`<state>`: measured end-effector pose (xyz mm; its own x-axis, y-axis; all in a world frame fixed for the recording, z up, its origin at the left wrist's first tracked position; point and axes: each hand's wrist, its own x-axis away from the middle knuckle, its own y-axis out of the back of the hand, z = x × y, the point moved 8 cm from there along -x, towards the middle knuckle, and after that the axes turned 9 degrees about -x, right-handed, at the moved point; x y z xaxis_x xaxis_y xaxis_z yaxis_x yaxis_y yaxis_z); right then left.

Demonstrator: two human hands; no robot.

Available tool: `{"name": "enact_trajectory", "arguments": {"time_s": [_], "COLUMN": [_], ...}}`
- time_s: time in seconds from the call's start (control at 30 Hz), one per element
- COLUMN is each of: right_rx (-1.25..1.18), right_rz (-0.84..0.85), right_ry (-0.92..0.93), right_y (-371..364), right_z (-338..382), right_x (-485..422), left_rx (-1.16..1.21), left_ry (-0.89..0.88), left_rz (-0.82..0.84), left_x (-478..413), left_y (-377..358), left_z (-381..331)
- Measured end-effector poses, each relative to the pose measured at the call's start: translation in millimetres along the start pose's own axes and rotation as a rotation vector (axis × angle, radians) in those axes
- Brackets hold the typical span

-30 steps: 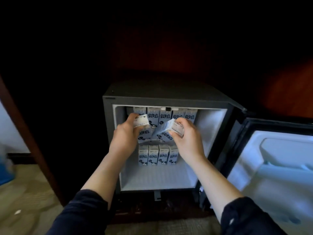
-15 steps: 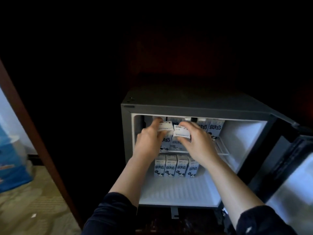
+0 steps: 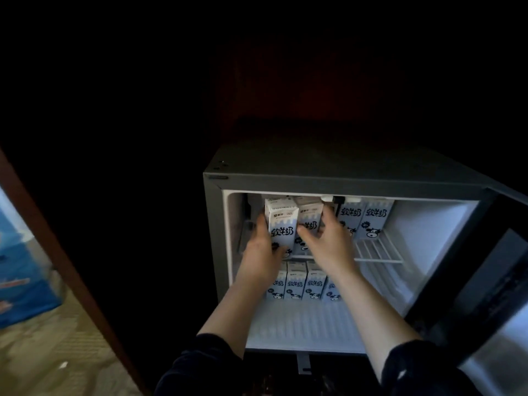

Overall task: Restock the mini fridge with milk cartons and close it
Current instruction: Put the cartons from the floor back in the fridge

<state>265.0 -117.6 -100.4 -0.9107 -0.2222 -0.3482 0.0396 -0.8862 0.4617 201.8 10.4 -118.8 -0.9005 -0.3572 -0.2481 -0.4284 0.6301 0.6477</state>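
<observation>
The mini fridge [image 3: 213,224] stands open, its door [image 3: 485,295] swung out to the right. My left hand [image 3: 261,252] grips a white and blue milk carton [image 3: 281,227], upright at the left of the wire shelf [image 3: 377,252]. Beside it my right hand [image 3: 328,241] holds a second carton [image 3: 310,221]. Two more cartons [image 3: 364,218] stand at the back of the shelf to the right. A row of several cartons [image 3: 297,284] stands on the fridge floor below, partly hidden by my forearms.
The fridge sits inside a dark wooden cabinet with a brown frame edge [image 3: 57,252] at the left. A blue box [image 3: 23,275] rests on the patterned carpet [image 3: 43,352] at the far left. The right half of the wire shelf is bare.
Both hands have turned their cartons upright and pushed them deeper onto the upper shelf at the left. The view has shifted left and closer, so the fridge sits further right.
</observation>
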Motion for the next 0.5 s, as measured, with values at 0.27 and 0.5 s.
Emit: {"name": "enact_trajectory", "arguments": {"time_s": [0.27, 0.5], "right_rx": [0.053, 0.142], "right_rz": [-0.057, -0.132], "right_ry": [-0.02, -0.011], "right_y": [-13, -18], "right_z": [-17, -30], "right_x": [9, 10], "left_rx": [0.022, -0.045], "left_ry": [0.057, 0.079], "left_rz": [0.065, -0.049], "left_x": [-11, -19], "left_y": [-13, -15], "left_z": [20, 29]}}
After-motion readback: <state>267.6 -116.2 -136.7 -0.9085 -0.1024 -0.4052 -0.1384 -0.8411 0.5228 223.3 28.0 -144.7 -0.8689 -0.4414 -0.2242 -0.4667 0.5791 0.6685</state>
